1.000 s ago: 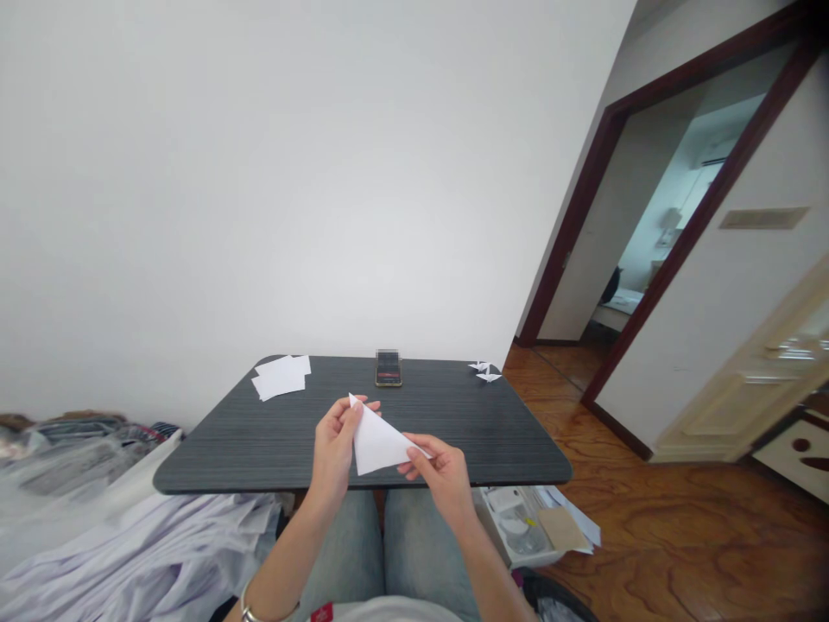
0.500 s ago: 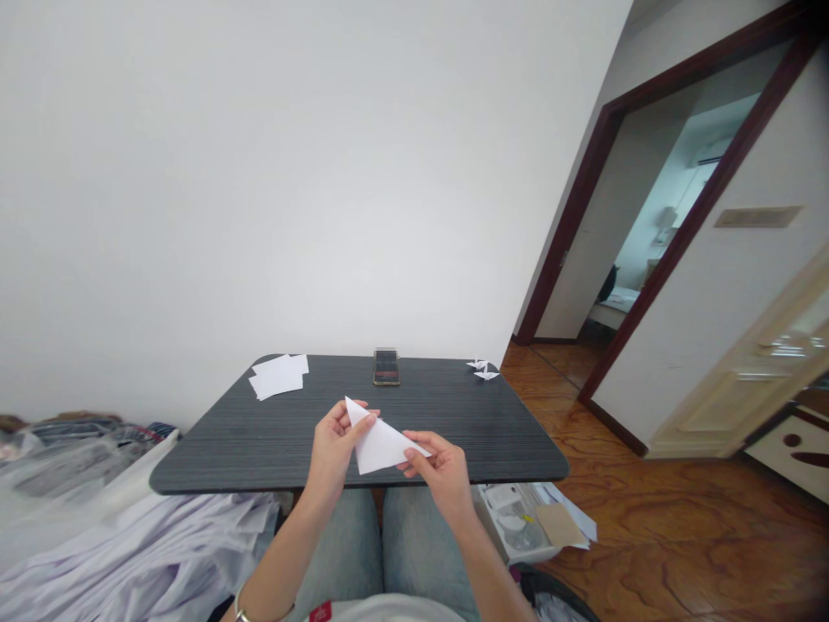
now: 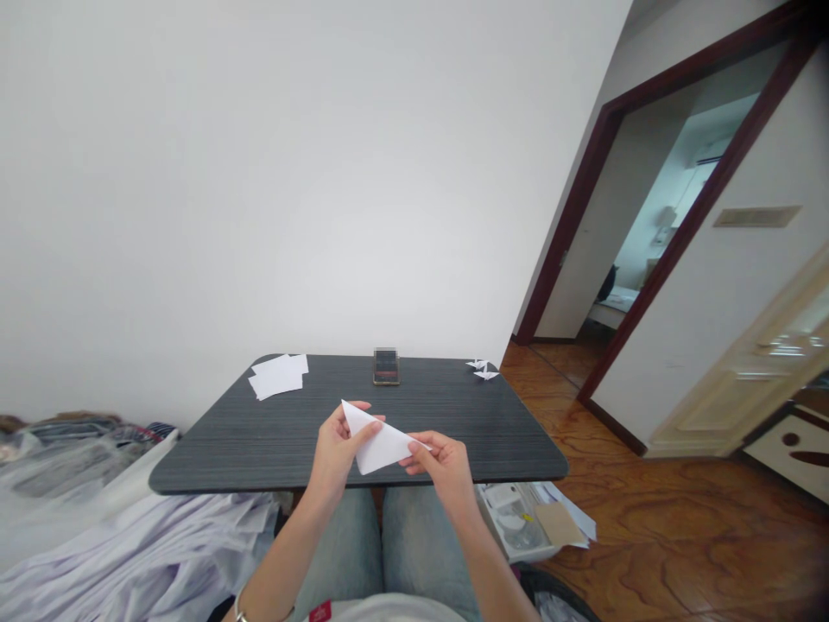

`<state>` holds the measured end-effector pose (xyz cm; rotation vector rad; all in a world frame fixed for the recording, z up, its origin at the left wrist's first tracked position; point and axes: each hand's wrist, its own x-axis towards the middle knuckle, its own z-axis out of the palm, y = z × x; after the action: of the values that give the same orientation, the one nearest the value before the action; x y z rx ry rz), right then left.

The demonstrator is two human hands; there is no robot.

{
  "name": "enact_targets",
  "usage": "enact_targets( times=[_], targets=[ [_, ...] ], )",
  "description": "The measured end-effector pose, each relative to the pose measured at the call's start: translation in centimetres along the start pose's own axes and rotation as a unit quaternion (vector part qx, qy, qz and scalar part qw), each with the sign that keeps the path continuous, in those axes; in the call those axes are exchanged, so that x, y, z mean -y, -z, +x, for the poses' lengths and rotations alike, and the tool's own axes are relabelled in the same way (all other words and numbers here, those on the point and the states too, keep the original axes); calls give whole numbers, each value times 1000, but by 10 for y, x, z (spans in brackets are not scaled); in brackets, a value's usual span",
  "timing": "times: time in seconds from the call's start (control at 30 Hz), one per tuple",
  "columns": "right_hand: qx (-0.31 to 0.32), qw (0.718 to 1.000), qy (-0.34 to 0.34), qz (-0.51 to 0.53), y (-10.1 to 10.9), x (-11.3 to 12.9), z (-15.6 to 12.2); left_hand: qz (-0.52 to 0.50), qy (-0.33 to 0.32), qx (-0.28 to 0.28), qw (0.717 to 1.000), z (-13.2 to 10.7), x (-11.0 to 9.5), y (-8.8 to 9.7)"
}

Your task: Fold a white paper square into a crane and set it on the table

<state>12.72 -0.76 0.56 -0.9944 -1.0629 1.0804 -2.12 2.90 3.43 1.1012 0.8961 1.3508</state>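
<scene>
A white sheet folded into a triangle [image 3: 379,445] is held up between both hands over the near edge of the dark table [image 3: 259,449]. My left hand [image 3: 335,453] pinches its upper left corner, thumb on top. The right corner is pinched by my right hand [image 3: 442,464]. Both hands hover just above the tabletop.
A small stack of white paper sheets [image 3: 278,376] lies at the table's far left. A phone [image 3: 386,366] lies at the far middle, and small folded paper figures [image 3: 483,370] at the far right. Clothes [image 3: 110,527] pile to the left; a box of items [image 3: 528,518] sits on the wooden floor.
The left corner of the triangle has dipped slightly and the two hands have drawn a little closer together. Nothing on the table has moved.
</scene>
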Motion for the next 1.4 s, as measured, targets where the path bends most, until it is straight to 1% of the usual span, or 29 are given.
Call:
enact_targets(
  times=[0.2,0.5,0.77,0.9,1.1,1.4],
  targets=[
    [-27,999,-34,18,1,-1,1,11,-12,-16,1000,0,1,1],
    [-20,999,-42,17,2,0,1,9,-12,-23,1000,-1,0,1],
    [-4,998,-56,13,7,4,0,6,-16,-24,1000,0,1,3],
    [6,999,-52,6,7,5,1,6,-23,-25,999,-2,-1,-1],
    [3,999,-54,5,5,6,2,32,-33,-41,998,-8,-8,-10],
    [-3,999,-45,4,8,8,-2,21,-43,-54,997,-8,-12,-9]
  ],
)
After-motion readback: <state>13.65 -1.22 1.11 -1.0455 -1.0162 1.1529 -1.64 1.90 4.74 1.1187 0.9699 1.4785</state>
